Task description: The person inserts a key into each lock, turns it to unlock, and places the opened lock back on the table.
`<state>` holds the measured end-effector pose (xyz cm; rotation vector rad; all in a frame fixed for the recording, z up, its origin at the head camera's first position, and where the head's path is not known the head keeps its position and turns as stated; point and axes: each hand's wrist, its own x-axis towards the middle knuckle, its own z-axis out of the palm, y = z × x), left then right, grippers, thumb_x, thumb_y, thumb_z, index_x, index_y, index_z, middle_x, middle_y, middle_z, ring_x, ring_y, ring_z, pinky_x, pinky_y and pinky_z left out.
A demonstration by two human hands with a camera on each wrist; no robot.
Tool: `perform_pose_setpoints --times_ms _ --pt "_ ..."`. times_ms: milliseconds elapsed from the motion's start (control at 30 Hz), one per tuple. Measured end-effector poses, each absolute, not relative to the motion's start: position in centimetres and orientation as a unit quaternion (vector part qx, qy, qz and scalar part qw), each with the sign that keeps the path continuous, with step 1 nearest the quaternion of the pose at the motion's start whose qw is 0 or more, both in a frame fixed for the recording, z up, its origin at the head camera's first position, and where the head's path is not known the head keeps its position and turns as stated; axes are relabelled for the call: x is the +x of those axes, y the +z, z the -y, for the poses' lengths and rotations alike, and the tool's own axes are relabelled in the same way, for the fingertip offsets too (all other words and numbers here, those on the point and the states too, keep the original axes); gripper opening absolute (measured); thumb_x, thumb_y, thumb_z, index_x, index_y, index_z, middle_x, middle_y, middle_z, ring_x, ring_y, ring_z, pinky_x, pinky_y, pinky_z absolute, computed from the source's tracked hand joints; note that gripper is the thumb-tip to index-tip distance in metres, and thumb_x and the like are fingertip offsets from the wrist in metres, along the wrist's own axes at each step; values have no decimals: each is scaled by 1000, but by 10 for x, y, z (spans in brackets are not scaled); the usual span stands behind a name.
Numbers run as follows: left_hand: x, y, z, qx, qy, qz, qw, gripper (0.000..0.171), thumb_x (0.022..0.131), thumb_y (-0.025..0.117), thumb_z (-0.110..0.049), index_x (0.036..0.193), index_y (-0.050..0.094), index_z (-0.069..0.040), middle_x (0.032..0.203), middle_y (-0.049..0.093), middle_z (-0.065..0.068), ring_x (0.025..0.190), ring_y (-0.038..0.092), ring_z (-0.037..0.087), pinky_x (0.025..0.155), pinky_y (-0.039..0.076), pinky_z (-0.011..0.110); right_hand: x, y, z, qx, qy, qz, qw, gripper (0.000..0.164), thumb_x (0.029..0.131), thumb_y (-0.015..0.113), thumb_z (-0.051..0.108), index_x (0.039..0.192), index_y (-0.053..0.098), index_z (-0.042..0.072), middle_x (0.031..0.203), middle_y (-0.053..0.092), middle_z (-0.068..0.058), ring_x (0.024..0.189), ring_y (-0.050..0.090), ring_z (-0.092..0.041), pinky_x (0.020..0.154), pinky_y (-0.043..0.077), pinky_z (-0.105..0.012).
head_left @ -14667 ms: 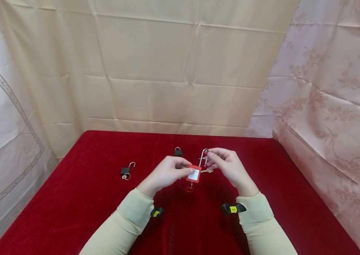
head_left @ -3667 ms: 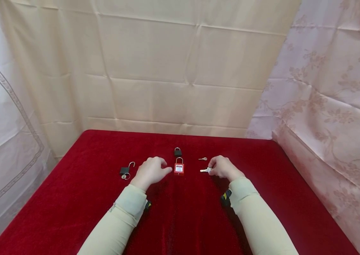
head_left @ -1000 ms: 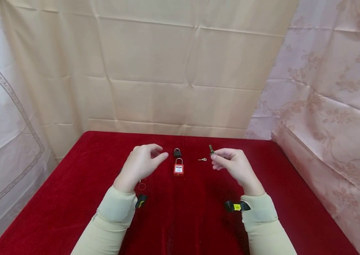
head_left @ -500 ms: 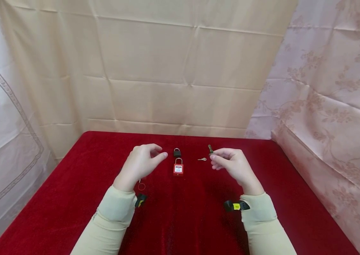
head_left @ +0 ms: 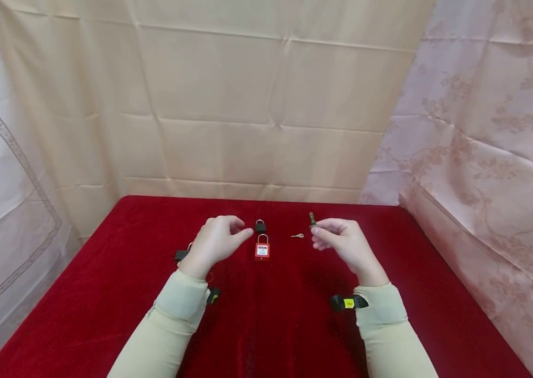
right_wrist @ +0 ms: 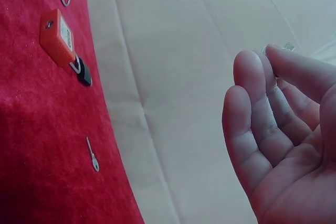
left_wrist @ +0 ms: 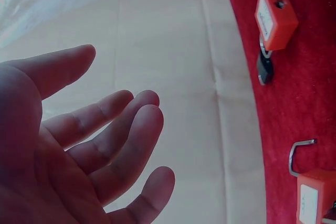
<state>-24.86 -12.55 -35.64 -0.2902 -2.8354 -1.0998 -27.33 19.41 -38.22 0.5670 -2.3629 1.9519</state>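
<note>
My right hand (head_left: 342, 244) is raised over the table and pinches a key (head_left: 312, 219) between thumb and fingers, blade pointing up. Nothing is in my left hand (head_left: 216, 241), whose fingers are relaxed above the left middle of the table. Between the hands lie a red padlock (head_left: 262, 251) with a white label and, behind it, a small black padlock (head_left: 260, 228). Left of the right hand is a small loose key (head_left: 298, 235). The left wrist view shows a second red padlock (left_wrist: 315, 198), its shackle open; the left hand mostly hides it in the head view.
A black padlock (head_left: 181, 255) lies at the left, partly covered by the left hand. Red velvety cloth (head_left: 285, 325) covers the table. Beige curtain (head_left: 247, 105) hangs behind, with patterned cloth (head_left: 488, 157) on the right.
Earlier both hands held an open red padlock; it now lies under the left hand. The right hand has lifted the key off the table. Lately the left hand shifted slightly right, uncovering the left black padlock.
</note>
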Motion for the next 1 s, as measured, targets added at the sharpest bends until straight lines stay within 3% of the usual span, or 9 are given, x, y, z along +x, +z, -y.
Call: perform_pose_setpoints --times_ms 333,700,900,1000 --pt "-267 -365 110 -99 -318 942 40 33 94 73 -34 117 75 -11 105 72 2 89 66 20 79 55 41 -276 -388 -198 157 662 733 11 26 96 69 5 113 65 -14 87 74 -12 72 73 -22 71 60 -37" --pt "-282 -374 90 -89 -302 949 16 30 94 73 -34 113 75 -11 98 71 2 79 64 18 68 53 36 -278 -392 -202 126 680 723 9 31 97 70 7 117 63 -16 87 74 -8 73 72 -20 72 60 -36" --pt "-290 -382 82 -85 -277 957 -9 27 96 70 -36 85 72 -10 66 62 0 58 54 15 53 46 32 -279 -394 -203 119 685 719 3 34 96 71 9 118 62 -16 88 74 -9 74 72 -20 73 60 -36" --pt "-293 -384 80 -77 -261 962 -17 32 95 70 -38 78 67 -11 62 58 2 55 51 15 50 43 32 -281 -395 -204 118 688 716 1 34 96 71 8 118 62 -16 87 74 -8 74 72 -19 73 60 -36"
